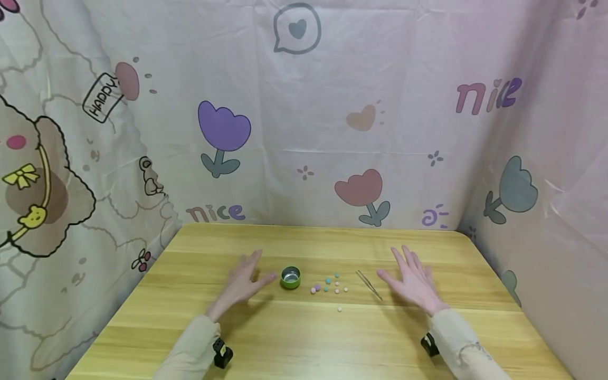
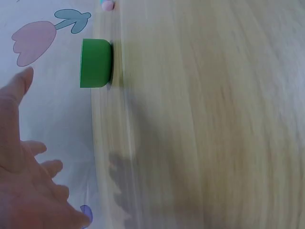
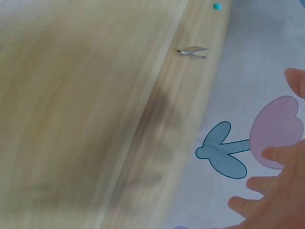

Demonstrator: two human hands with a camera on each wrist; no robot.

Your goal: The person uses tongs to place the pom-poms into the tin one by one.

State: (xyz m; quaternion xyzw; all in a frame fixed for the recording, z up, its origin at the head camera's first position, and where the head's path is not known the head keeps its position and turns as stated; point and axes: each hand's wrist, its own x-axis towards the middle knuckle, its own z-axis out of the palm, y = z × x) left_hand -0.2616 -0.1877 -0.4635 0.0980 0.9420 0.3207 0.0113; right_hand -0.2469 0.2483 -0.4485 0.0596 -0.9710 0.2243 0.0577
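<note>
My left hand (image 1: 241, 283) hovers over the left half of the table with its fingers spread and holds nothing. Just right of its thumb stands a small round green tin (image 1: 291, 277), open at the top with a silvery inside; its green side (image 2: 96, 63) shows in the left wrist view. Several small pink, purple, blue and white beads (image 1: 328, 281) lie scattered right of the tin. Metal tweezers (image 1: 369, 285) rest on the table between the beads and my right hand (image 1: 412, 279), their two tips (image 3: 200, 49) apart. The right hand, also spread, holds nothing.
The wooden table (image 1: 304, 343) runs back to a printed cloth (image 1: 304, 105) with flowers and words, which also hangs at both sides. One white bead (image 1: 339, 309) lies nearer the front than the others. Dark wrist cameras (image 1: 221, 353) sit at both sleeves.
</note>
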